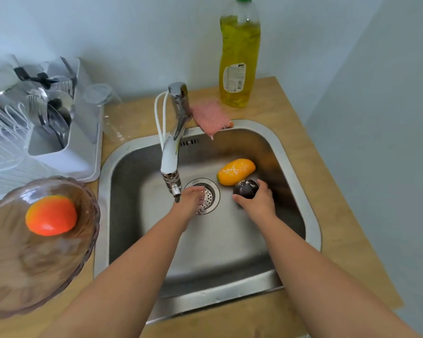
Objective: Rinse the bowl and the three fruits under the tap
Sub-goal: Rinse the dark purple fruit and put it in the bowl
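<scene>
Right hand (pixel 255 203): clamped on dark fruit (pixel 245 189), sink (pixel 300 164) floor.
Left hand (pixel 189 198): fingers apart, empty, under tap (pixel 171 164).
Yellow fruit (pixel 236 172): sink, likely awaiting rinse.
Bowl (pixel 59 269): counter, holding orange fruit (pixel 51 215).

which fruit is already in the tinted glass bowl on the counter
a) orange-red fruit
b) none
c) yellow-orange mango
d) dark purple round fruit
a: the orange-red fruit lies inside the tinted glass bowl, while the other two fruits are in the steel sink.

Left hand's fingers (pixel 200 195) blurred under the tap (pixel 171 164); bottle (pixel 239 57) cap cropped.
</scene>
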